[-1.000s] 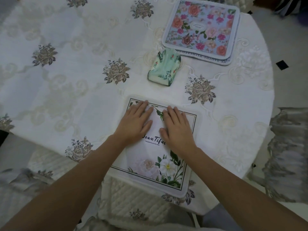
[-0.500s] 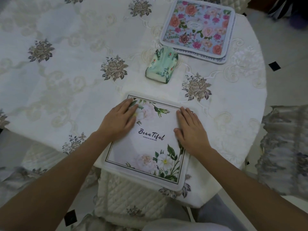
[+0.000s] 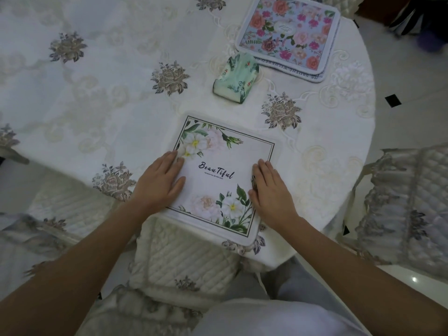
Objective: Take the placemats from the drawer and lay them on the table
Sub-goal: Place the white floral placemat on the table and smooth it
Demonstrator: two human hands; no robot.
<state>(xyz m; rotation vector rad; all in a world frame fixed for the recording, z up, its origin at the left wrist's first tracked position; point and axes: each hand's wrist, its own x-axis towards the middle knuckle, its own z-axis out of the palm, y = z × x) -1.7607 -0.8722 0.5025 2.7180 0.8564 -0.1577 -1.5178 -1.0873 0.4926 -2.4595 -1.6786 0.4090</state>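
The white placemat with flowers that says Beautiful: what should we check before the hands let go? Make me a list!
1. Hands flat on it: ok. The left hand presses the left edge of the white square flower-printed placemat, the right hand the right edge.
2. Lying flat, picture up: ok.
3. Clear of the green soft tissue pack: ok, they are apart.
4. Near edge fully on the round white-clothed table: cannot tell, it sits right at the rim.
5. Other mats spread out: not ok. The blue rose-patterned placemat lies on top of another mat.
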